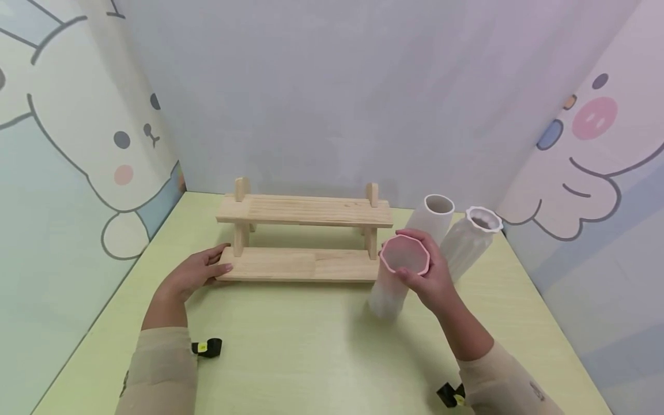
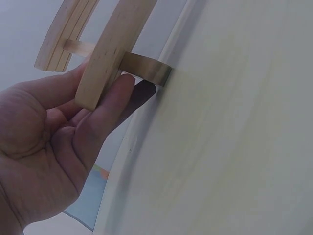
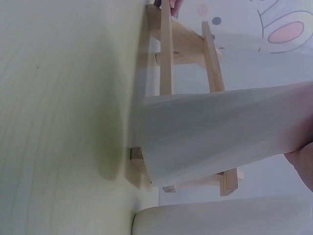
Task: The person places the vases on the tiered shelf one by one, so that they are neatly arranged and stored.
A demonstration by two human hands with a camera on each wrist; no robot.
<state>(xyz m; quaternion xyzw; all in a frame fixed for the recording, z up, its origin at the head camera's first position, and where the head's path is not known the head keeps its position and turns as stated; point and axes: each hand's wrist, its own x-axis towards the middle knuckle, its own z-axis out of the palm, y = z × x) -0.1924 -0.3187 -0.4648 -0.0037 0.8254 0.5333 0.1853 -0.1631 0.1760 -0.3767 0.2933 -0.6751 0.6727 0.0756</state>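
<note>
A two-tier wooden shelf [image 1: 295, 265] of pale boards stands on the table. My left hand [image 1: 194, 271] grips the left end of its lower board; the left wrist view shows the fingers [image 2: 117, 98] around the board's end [image 2: 93, 88]. My right hand [image 1: 433, 276] holds a vase [image 1: 389, 291], pink at its faceted rim and fading to white below, by its upper part. The vase leans slightly, in front of the shelf's right end. Its base [image 3: 149, 142] is close over the table in the right wrist view, with a shadow beside it.
Two white vases stand behind my right hand: one with a smooth round rim [image 1: 438, 204], the other with a wavy rim [image 1: 482, 220]. Pale curtain-like walls with cartoon animals [image 1: 596, 138] enclose the light green table [image 1: 290, 351] at back and sides.
</note>
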